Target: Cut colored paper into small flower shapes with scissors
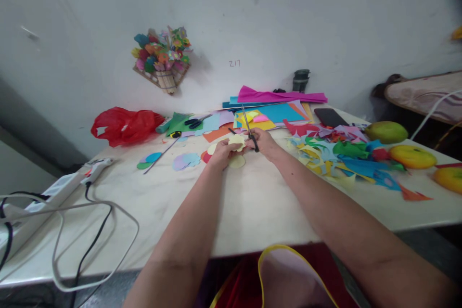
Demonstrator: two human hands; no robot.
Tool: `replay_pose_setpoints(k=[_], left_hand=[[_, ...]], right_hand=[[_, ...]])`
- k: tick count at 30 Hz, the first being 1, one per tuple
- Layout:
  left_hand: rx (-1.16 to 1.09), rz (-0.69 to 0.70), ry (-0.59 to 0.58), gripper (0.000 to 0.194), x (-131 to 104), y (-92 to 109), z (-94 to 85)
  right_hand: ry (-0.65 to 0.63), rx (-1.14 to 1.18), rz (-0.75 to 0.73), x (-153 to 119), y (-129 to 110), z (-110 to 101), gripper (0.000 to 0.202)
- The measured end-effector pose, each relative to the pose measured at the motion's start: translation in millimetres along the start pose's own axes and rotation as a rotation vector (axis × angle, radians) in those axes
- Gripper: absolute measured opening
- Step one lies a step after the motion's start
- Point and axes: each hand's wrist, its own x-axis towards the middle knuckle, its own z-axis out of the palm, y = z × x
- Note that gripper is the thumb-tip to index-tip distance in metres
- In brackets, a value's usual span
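**Scissors in right hand, pale yellow paper in left**

Clock read from the hands. Left hand [221,154]: grip closed on scalloped pale yellow paper [236,142], held over tabletop [252,202], center. Right hand [263,143]: grip closed around black handle of scissors [248,126], beside the paper's 3 o'clock edge; blades point roughly 12. Exact blade gap: can't tell.

Around: pale yellow disc [237,161] at 6, close by; lilac and blue cutouts [186,161] at 8–9; dark-handled scissors [195,123] at 10, on green paper [178,122]; red plastic bag [126,126] at 9–10, farther out; blue sheet [283,113] at 1; phone [330,117] at 2; colored scraps [335,151], loose pile, at 3.
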Motion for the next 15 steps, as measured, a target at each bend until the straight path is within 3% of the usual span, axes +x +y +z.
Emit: replay_pose_setpoints(k=[5, 15], left_hand=[[-0.015, 0.014, 0.048, 0.026, 1.1, -0.8, 1.1], [0.085, 0.015, 0.009, 0.031, -0.1, -1.8, 0.1]], right_hand=[[0.033, -0.028, 0.002, 0.3, 3.2, 2.7, 0.038], [0.148, -0.172, -0.046, 7.1, 11.7, 1.2, 0.031]])
